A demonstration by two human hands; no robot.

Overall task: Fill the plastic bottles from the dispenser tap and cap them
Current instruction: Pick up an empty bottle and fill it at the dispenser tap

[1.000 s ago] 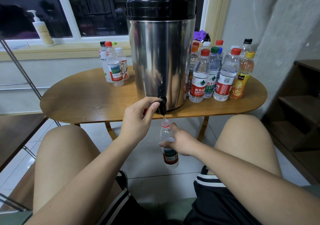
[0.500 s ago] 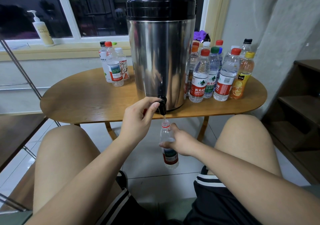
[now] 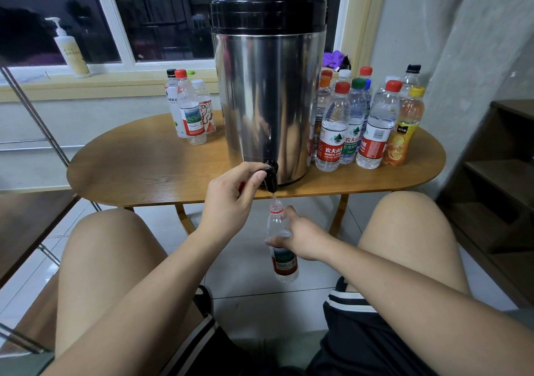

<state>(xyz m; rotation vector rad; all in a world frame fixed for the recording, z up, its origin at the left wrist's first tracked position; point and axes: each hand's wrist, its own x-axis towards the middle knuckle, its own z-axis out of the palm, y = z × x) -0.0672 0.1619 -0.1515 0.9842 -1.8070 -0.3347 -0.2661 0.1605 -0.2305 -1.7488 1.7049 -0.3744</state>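
Filling is going on unchanged from a second ago, so capping is, by my judgement, still waiting.
On the oval wooden worktop (image 3: pixel 138 167) the tall steel dispenser with a black lid (image 3: pixel 265 101) is standing between capped bottles, the nearest red-capped bottle (image 3: pixel 332 133) reading "NONGFU SPR…". The left hand (image 3: pixel 231 199) is pinching the black tap (image 3: pixel 271 177). The right hand (image 3: pixel 300 238) is gripping the small clear plastic bottle (image 3: pixel 284 260) just under the spout.

Brushed silver on the dispenser (image 3: pixel 265 101), black on its lid and tap (image 3: pixel 271 179). Below, a clear bottle (image 3: pixel 282 255) with red neck ring and red-and-green label. Brown wood grain on the table (image 3: pixel 144 167). At right, an orange bottle (image 3: pixel 404 141) with yellow cap. Black shorts (image 3: pixel 361 346) with white stripes.
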